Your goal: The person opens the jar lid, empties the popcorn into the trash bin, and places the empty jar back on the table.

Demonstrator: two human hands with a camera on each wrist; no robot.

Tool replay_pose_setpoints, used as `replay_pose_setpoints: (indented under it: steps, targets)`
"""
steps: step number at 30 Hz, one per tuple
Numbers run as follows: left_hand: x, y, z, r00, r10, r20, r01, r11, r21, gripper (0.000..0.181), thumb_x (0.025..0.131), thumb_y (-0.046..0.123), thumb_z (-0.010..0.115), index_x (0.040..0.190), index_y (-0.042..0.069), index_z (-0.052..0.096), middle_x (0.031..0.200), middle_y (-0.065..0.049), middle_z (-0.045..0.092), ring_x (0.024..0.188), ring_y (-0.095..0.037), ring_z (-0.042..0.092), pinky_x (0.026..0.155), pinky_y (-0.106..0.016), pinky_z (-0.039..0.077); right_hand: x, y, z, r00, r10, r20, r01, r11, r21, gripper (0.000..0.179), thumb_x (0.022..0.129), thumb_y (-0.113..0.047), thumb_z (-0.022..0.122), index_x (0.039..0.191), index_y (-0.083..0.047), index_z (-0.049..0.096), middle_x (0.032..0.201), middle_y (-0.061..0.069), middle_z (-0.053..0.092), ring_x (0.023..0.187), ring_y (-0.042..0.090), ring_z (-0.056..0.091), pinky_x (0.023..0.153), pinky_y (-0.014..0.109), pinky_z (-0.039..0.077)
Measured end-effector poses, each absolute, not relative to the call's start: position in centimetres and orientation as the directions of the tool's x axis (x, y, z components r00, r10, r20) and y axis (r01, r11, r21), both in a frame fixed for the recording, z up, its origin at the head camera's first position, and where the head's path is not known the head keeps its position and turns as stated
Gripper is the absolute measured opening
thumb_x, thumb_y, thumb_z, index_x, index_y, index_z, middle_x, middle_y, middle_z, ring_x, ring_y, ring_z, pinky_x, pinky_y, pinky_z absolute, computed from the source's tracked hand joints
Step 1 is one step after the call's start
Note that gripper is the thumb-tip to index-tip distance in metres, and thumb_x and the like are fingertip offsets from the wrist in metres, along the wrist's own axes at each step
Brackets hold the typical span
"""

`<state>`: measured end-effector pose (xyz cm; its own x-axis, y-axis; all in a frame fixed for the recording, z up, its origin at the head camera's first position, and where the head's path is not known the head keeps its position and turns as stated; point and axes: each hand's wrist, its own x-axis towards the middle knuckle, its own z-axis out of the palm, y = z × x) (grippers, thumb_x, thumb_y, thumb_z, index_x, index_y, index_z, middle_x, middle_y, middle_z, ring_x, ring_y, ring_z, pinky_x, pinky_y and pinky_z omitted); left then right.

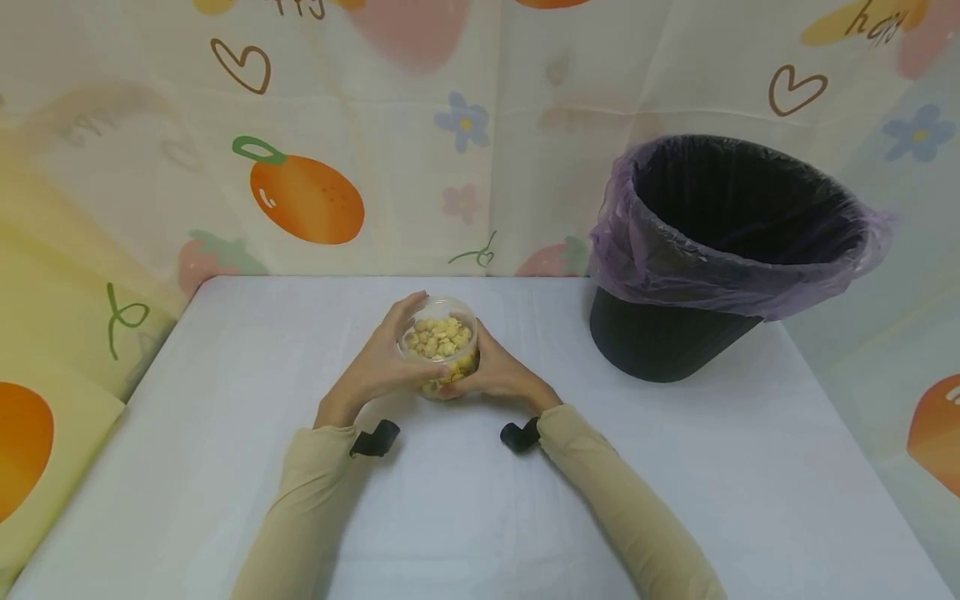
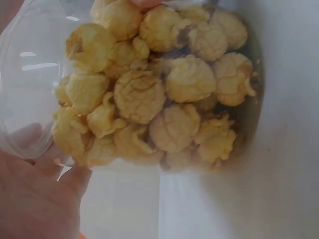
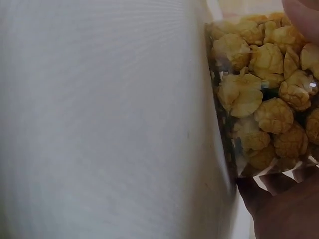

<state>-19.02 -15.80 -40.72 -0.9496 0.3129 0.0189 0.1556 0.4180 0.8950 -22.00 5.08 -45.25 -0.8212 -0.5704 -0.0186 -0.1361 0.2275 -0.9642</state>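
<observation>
Clasping a clear plastic tub (image 1: 459, 307) from both sides, wrapping the left grip (image 1: 378, 358) high by the rim and the right grip (image 1: 501, 367) lower down, laying one thumb above the other across the near wall. Holding it upright, apparently resting the base on the white-covered surface (image 1: 457, 508), toward the far edge. Containing popcorn (image 1: 437, 340) below the rim; not showing clearly whether covered on top.

Possibly risking a spill, if uncovered, by tilting too far or raising one side faster than the other. Perhaps risking buckling by squeezing too hard, judging by the thin-looking plastic, or slipping by pressing too loosely on such smooth walls. Maybe inviting a twist too, by pushing at unequal heights.

Wearing black wrist cameras (image 1: 377, 438) at the cuffs of beige sleeves (image 1: 322, 467), likely risking a bump against the surface by dropping either wrist. Standing farther right, well apart, a black bin (image 1: 648, 342) wearing a loose purple liner (image 1: 675, 279); possibly snagging by sweeping wide that way.
</observation>
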Motion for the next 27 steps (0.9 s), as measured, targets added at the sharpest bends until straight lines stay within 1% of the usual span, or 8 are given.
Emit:
replay_pose_setpoints:
  steps: [4,8,11,16,18,21,24,27]
  targets:
    - [-19.0,-15.5,-41.1,-0.958,0.28,0.059,0.171,0.397,0.902,0.11,0.071,0.029,0.09,0.157,0.018,0.022,0.163,-0.009,0.026,0.148,-0.041,0.026,0.118,-0.06,0.027,-22.1,5.0,-45.2,-0.821,-0.57,-0.017,-0.15,0.245,-0.958,0.121,0.066,-0.017,0.093,0.158,-0.016,0.014,0.151,0.001,0.038,0.141,0.021,0.038,0.122,0.05,0.02]
    - [-18.8,-14.9,-41.2,-0.964,0.245,0.106,0.199,0.394,0.897,0.108,0.07,0.029,0.09,0.156,0.012,0.026,0.161,-0.007,0.028,0.147,-0.039,0.03,0.119,-0.056,0.029,-22.0,5.1,-45.1,-0.833,-0.553,-0.015,-0.168,0.279,-0.946,0.121,0.065,-0.02,0.093,0.158,-0.018,0.015,0.151,-0.001,0.04,0.141,0.02,0.039,0.122,0.049,0.022]
    - [-18.6,-14.6,-41.2,-0.968,0.218,0.126,0.209,0.419,0.884,0.107,0.07,0.031,0.09,0.155,0.011,0.027,0.16,-0.007,0.03,0.145,-0.04,0.032,0.117,-0.056,0.031,-22.0,5.1,-45.0,-0.838,-0.546,-0.009,-0.179,0.29,-0.94,0.121,0.065,-0.02,0.093,0.158,-0.019,0.015,0.15,-0.001,0.042,0.14,0.019,0.04,0.121,0.049,0.023]
    - [-18.2,-14.2,-41.5,-0.973,0.164,0.161,0.22,0.462,0.859,0.107,0.069,0.036,0.09,0.154,0.011,0.029,0.158,-0.008,0.033,0.142,-0.037,0.036,0.114,-0.058,0.034,-21.7,5.0,-44.8,-0.847,-0.531,-0.003,-0.189,0.307,-0.933,0.119,0.066,-0.022,0.092,0.158,-0.015,0.017,0.149,0.0,0.044,0.138,0.019,0.042,0.12,0.048,0.027]
    - [-18.0,-13.9,-41.6,-0.974,0.139,0.181,0.226,0.465,0.856,0.108,0.069,0.035,0.09,0.154,0.008,0.029,0.158,-0.01,0.033,0.141,-0.036,0.037,0.114,-0.058,0.033,-21.5,4.9,-44.7,-0.851,-0.525,-0.005,-0.189,0.315,-0.93,0.117,0.067,-0.022,0.092,0.157,-0.014,0.018,0.15,0.002,0.044,0.139,0.02,0.042,0.12,0.047,0.028]
    - [-17.7,-13.3,-41.7,-0.97,0.088,0.227,0.242,0.47,0.849,0.107,0.069,0.033,0.09,0.153,0.005,0.03,0.157,-0.012,0.033,0.14,-0.036,0.038,0.115,-0.057,0.033,-21.4,4.7,-44.7,-0.858,-0.513,-0.005,-0.191,0.328,-0.925,0.114,0.068,-0.023,0.092,0.155,-0.012,0.02,0.15,0.003,0.043,0.139,0.02,0.042,0.12,0.046,0.029]
    - [-17.5,-12.8,-41.8,-0.96,0.05,0.274,0.262,0.494,0.829,0.107,0.069,0.033,0.09,0.152,0.001,0.03,0.156,-0.015,0.034,0.14,-0.035,0.038,0.116,-0.056,0.033,-21.4,4.7,-44.7,-0.857,-0.515,-0.007,-0.194,0.334,-0.922,0.114,0.069,-0.023,0.092,0.156,-0.01,0.019,0.153,0.005,0.04,0.141,0.021,0.04,0.12,0.045,0.029]
    - [-17.4,-12.8,-41.7,-0.959,0.053,0.279,0.266,0.512,0.817,0.109,0.07,0.033,0.09,0.152,0.001,0.028,0.156,-0.015,0.034,0.141,-0.035,0.037,0.116,-0.056,0.032,-21.4,4.8,-44.8,-0.852,-0.523,-0.016,-0.188,0.336,-0.923,0.116,0.069,-0.023,0.091,0.156,-0.01,0.016,0.155,0.005,0.038,0.143,0.021,0.038,0.12,0.045,0.029]
